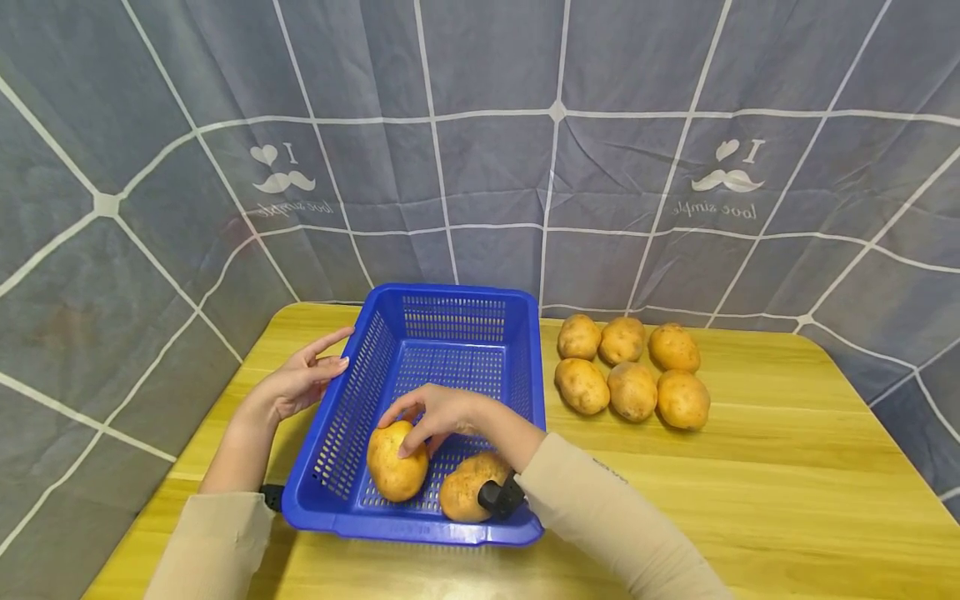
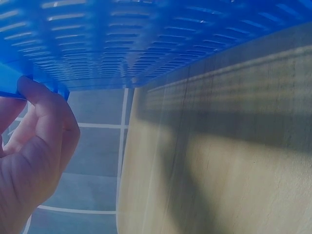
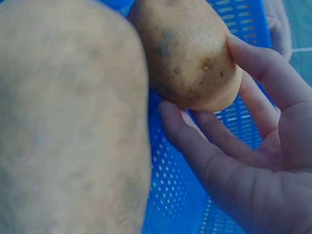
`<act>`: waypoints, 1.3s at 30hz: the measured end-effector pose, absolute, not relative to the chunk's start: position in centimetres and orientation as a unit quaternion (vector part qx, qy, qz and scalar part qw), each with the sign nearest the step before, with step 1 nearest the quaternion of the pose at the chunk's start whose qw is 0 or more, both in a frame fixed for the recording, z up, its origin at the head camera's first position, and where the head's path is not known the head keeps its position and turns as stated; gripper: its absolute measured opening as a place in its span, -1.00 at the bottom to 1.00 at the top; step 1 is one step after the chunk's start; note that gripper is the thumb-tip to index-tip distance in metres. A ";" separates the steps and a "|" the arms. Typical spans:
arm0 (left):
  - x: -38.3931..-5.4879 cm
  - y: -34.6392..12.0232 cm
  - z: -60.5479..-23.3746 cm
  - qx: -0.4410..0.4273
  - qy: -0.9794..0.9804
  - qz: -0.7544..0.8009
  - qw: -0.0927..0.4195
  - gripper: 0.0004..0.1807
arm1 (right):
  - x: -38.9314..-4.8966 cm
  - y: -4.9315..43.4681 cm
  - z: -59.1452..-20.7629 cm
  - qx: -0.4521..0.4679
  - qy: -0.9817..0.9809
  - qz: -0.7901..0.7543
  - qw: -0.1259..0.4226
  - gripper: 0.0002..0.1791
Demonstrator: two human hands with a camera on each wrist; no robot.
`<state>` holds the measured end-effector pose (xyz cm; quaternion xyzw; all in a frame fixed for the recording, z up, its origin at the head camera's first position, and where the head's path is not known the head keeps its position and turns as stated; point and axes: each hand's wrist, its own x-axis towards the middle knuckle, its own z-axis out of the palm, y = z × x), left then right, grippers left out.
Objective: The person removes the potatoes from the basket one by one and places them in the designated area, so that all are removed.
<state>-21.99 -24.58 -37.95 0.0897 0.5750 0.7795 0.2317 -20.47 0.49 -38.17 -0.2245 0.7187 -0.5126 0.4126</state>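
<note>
A blue plastic basket [image 1: 408, 527] with slotted walls stands on the table, two potatoes inside it. My right hand [image 1: 446, 410] reaches over its right side and grips the front-left potato [image 1: 396, 467] between thumb and fingers. In the right wrist view the fingers hold that potato [image 3: 190, 53] at its end. The other potato [image 1: 468, 487] lies front right in the basket, under my right wrist, and looms large and blurred [image 3: 68, 122] up close. My left hand [image 1: 294, 387] holds the basket's left rim; the left wrist view shows its fingers [image 2: 46, 109] pinching the edge.
To the right of the basket, several potatoes [image 1: 632, 392] lie in two rows on the wooden table [image 1: 787, 467]. A grey curtain [image 1: 495, 175] with white lines hangs behind the table and along its sides.
</note>
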 end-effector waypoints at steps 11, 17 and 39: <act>-22.1 -24.6 -38.1 0.102 0.569 0.782 0.235 -0.49 | -21.2 1.0 -37.0 -0.200 0.709 -0.546 0.399 -0.53; -22.0 -24.5 -38.2 0.110 0.561 0.785 0.237 -0.52 | -21.4 2.1 -36.0 -0.197 0.703 -0.558 0.395 -0.51; -22.0 -24.7 -38.3 0.109 0.569 0.782 0.229 -0.50 | -21.9 5.9 -32.9 -0.198 0.680 -0.607 0.359 -0.51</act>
